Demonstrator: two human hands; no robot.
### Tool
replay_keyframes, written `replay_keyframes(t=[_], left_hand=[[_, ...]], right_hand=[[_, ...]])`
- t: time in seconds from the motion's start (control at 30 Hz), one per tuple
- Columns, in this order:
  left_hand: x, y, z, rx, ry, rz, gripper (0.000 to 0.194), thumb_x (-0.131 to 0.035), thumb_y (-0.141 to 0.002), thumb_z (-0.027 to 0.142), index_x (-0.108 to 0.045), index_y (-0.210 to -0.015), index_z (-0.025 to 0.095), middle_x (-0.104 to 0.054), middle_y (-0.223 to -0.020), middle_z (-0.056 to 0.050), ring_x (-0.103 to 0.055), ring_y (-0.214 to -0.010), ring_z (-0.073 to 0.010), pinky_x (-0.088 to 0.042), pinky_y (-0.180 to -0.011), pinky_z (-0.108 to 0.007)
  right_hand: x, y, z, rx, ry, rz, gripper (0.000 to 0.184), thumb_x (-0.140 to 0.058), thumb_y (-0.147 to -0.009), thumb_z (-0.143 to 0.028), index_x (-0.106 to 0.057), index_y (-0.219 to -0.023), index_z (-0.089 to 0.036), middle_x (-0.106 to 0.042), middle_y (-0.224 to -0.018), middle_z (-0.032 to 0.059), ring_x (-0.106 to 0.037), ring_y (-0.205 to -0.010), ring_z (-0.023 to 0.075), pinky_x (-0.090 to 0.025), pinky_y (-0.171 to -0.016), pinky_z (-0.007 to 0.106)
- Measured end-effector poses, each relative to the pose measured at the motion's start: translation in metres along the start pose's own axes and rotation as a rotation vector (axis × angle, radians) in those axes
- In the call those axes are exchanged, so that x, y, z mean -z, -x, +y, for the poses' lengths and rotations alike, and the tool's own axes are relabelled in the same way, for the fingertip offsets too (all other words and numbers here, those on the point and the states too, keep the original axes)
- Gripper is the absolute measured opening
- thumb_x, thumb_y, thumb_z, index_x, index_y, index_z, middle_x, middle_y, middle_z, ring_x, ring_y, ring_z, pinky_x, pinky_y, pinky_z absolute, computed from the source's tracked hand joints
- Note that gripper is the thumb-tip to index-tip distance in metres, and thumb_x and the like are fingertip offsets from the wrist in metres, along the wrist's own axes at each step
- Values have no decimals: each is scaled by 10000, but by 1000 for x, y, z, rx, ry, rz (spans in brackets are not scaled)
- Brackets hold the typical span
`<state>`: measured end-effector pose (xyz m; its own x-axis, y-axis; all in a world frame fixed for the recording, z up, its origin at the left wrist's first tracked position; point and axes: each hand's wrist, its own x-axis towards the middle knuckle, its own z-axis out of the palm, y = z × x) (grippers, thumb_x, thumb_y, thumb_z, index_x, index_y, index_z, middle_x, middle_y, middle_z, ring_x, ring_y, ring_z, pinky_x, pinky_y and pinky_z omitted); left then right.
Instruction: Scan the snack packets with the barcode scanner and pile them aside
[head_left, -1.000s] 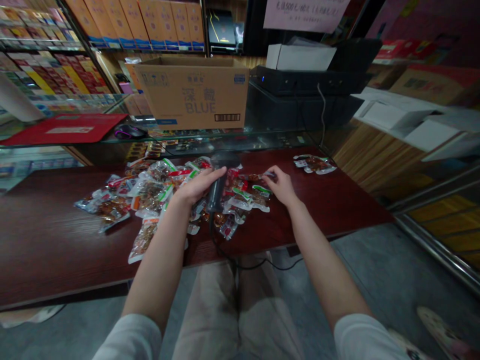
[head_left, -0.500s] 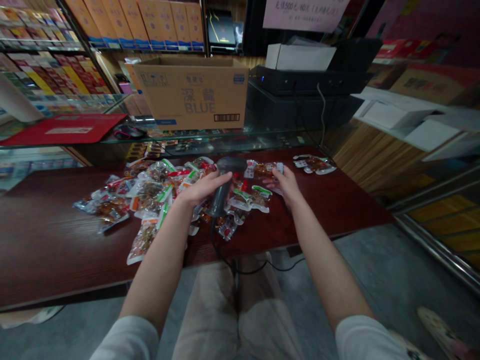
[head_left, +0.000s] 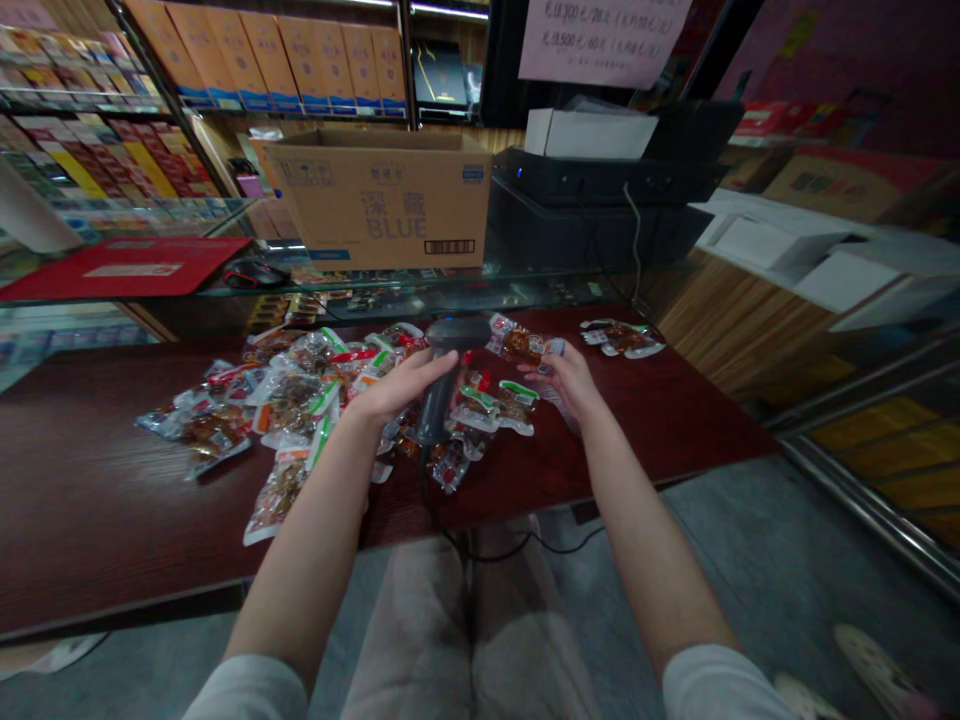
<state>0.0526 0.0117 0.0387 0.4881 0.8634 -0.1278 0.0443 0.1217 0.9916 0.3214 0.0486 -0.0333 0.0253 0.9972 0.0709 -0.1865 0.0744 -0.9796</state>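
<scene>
My left hand [head_left: 405,385] is closed around the handle of a dark grey barcode scanner [head_left: 439,395], whose head points right and whose black cable drops over the table edge. In my right hand [head_left: 566,378] is a clear snack packet [head_left: 519,340] with brown food inside, gripped at its right end and held in front of the scanner head. Beneath and left of the scanner lies a heap of vacuum-sealed snack packets [head_left: 296,390], some with green, red or orange labels. A separate group of packets [head_left: 622,337] rests on the table to the right of my right hand.
The dark red wooden table [head_left: 75,480] meets a glass counter behind it. On the counter stand a cardboard box [head_left: 390,215], a black machine [head_left: 607,185], a red mat [head_left: 120,268] and a computer mouse [head_left: 255,272]. Wood-sided shelving [head_left: 690,320] stands at the right.
The packet in my right hand has tilted, its left end now higher than its right. My left hand keeps its hold on the scanner. The whole view has shifted slightly.
</scene>
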Motion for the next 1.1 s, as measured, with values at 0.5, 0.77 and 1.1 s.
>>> replay_keyframes(t=[0.5, 0.77, 1.1], left_hand=[[-3, 5, 6, -17, -11, -4, 548, -645, -719, 680, -599, -849, 149, -618, -645, -45, -593, -563, -162, -469, -499, -266], [-5, 2, -1, 39, 18, 29, 572, -661, -711, 675, -589, -944, 158, -626, -680, -33, -582, -569, -151, -471, -513, -265], [-29, -5, -14, 18, -24, -88, 460, -626, -776, 629, -595, -863, 177, -620, -745, -35, -580, -582, -133, -470, -506, -244]], right_hand=[[-3, 13, -17, 19, -105, -87, 281, -704, -693, -262, -571, -939, -249, -717, -922, -17, -747, -817, 222, -596, -835, 450], [5, 26, -19, 8, -100, -102, 354, -757, -737, -327, -630, -1055, -238, -721, -1083, 43, -730, -954, 241, -565, -939, 460], [6, 27, -7, 24, -49, -71, 362, -803, -696, -352, -647, -1003, -242, -721, -1031, 25, -730, -927, 218, -570, -940, 443]])
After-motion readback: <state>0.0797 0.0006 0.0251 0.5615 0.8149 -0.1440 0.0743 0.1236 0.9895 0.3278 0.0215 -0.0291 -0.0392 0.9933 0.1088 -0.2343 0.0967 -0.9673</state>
